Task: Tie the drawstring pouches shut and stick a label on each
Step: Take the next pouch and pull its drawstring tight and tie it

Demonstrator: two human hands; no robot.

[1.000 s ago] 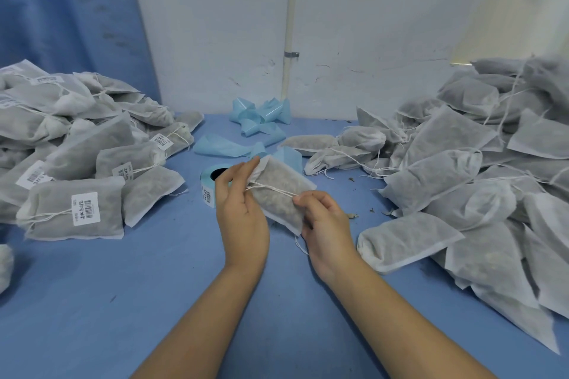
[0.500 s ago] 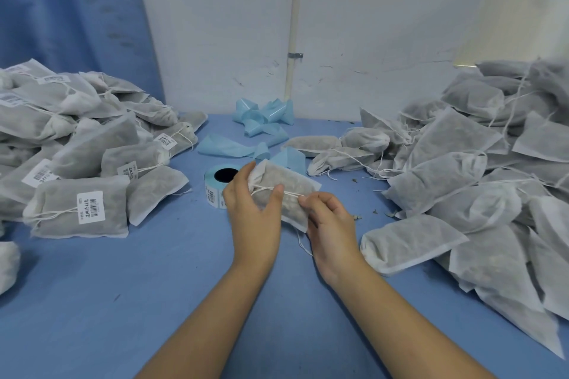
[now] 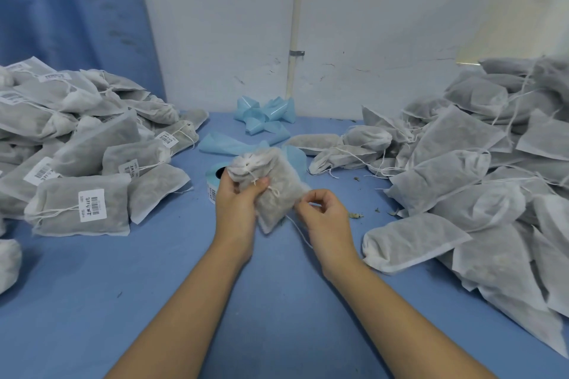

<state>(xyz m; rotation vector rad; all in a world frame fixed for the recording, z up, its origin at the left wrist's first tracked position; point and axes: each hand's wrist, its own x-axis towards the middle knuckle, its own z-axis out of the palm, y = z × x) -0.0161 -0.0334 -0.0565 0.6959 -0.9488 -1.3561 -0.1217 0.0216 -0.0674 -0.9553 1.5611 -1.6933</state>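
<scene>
The pouch [image 3: 271,191], its mouth already gathered, is gripped above the table [image 3: 154,301] by the left hand [image 3: 235,209] while its drawstring [image 3: 297,229] is pinched by the right hand [image 3: 323,215]; labelled pouches [image 3: 80,209] are piled left, many unlabelled ones [image 3: 455,181] right.

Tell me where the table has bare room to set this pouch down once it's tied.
Bare blue table runs across the near edge, around the forearms, between the labelled pile on the left and the unlabelled heap on the right. Behind the held pouch it is crowded: label roll, blue backing strips, loose pouches.
</scene>
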